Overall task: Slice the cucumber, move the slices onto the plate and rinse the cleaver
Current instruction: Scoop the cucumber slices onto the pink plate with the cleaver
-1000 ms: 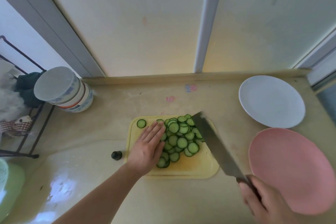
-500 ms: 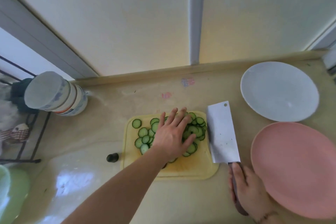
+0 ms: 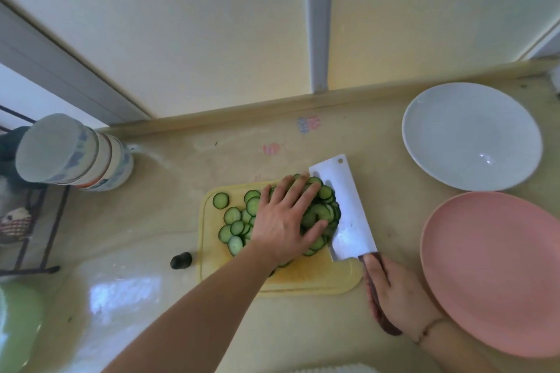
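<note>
Pink melamine fills the near right corner: a pink plate (image 3: 497, 275) lying bare just beside the right hand (image 3: 397, 288), probably set there so the slices have only a short way to travel. That hand is wrapped round the dark wooden handle of the cleaver (image 3: 342, 206), whose broad blade lies flat on the right side of the yellow cutting board (image 3: 315, 278), its edge tucked against the heap as a scoop rather than a cutter.

Left of it, the left hand (image 3: 285, 221) lies spread, fingers straight, on top of the cucumber slices (image 3: 239, 221), pressing the pile toward the blade; it grips nothing. A few slices sit loose on the board's left part, clear of the hand. Slicing looks finished, and I judge this to be the loading of the blade before the lift to a plate.

Just off the board's left edge, a dark cucumber end (image 3: 181, 260) rests on the table (image 3: 188, 166). Farther back on the right stands a white plate (image 3: 471, 136), and at far left a stack of upturned bowls (image 3: 75, 154).
</note>
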Demonstrator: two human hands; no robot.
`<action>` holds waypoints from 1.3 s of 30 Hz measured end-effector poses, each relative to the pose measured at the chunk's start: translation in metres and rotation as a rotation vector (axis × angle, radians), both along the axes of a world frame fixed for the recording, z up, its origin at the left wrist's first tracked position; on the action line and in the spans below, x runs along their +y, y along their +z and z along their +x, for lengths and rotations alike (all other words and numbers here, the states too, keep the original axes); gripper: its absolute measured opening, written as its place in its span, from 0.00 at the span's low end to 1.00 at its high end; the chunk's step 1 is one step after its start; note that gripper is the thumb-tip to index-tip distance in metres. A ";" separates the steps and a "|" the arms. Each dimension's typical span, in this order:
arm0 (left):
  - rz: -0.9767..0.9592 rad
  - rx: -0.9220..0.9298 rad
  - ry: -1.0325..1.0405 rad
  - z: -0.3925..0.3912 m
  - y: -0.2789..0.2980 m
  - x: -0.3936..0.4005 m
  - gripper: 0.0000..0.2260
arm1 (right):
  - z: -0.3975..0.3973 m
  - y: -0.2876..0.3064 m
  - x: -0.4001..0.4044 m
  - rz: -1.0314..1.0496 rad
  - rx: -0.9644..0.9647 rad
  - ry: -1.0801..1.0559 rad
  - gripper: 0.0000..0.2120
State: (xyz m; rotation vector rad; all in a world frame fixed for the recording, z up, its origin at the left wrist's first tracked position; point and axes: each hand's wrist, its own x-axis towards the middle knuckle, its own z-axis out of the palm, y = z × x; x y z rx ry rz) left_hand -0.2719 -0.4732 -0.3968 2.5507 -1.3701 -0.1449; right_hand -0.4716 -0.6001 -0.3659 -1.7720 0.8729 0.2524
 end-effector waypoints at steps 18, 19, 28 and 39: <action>-0.229 -0.132 -0.112 -0.020 -0.007 0.004 0.28 | -0.014 0.005 0.016 0.240 -0.111 0.005 0.21; -0.239 -0.133 -0.111 -0.021 -0.006 0.004 0.28 | -0.015 0.007 0.017 0.238 -0.113 0.000 0.20; -0.283 -0.124 -0.132 -0.031 0.011 -0.001 0.28 | -0.026 0.031 0.018 0.195 -0.144 -0.034 0.19; -0.262 -0.094 -0.187 -0.014 0.027 0.015 0.27 | -0.017 0.035 0.045 0.337 -0.206 -0.130 0.21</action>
